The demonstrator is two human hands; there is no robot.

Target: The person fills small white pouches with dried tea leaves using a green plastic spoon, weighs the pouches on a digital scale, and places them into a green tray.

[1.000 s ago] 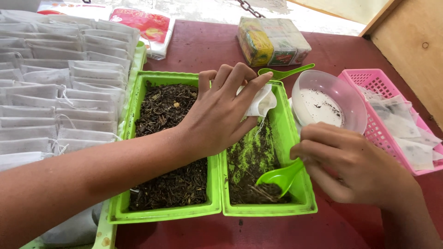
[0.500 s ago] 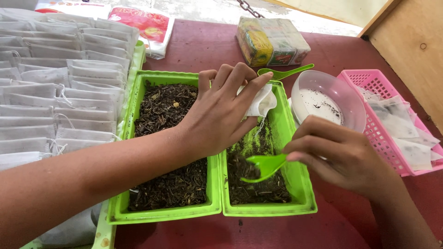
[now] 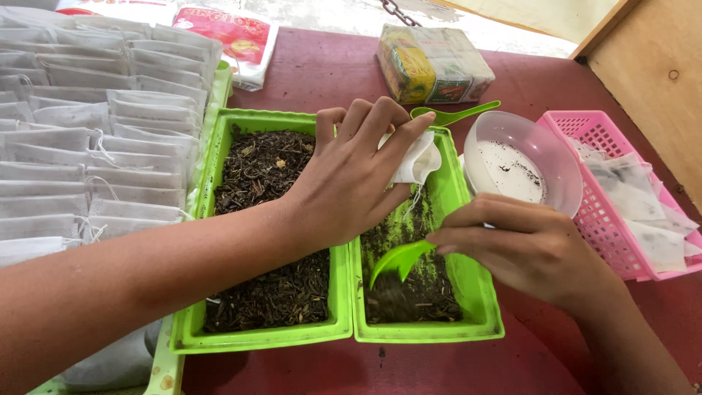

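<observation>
Two trays [image 3: 344, 307] side by side; bowl [image 3: 545, 157] right, bags [image 3: 88, 146] left.

A small white cloth pouch [image 3: 415, 157] hung slack and open above the right green plastic tray [image 3: 475, 292]. A green plastic scoop [image 3: 398, 260] tilted bowl-down into that tray's dark loose leaves [image 3: 417, 296].

The right hand [image 3: 530, 245] has moved left and toward the near end of the right-hand green plastic tray [image 3: 468, 289], away from the clear round plastic bowl [image 3: 523, 172]. The small green plastic scoop [image 3: 398, 260] it holds, which a second ago sat level above the loose dark tea leaves [image 3: 413, 292], now tips bowl-down with its front edge dug into them, nearer the tray's front rim than before
</observation>
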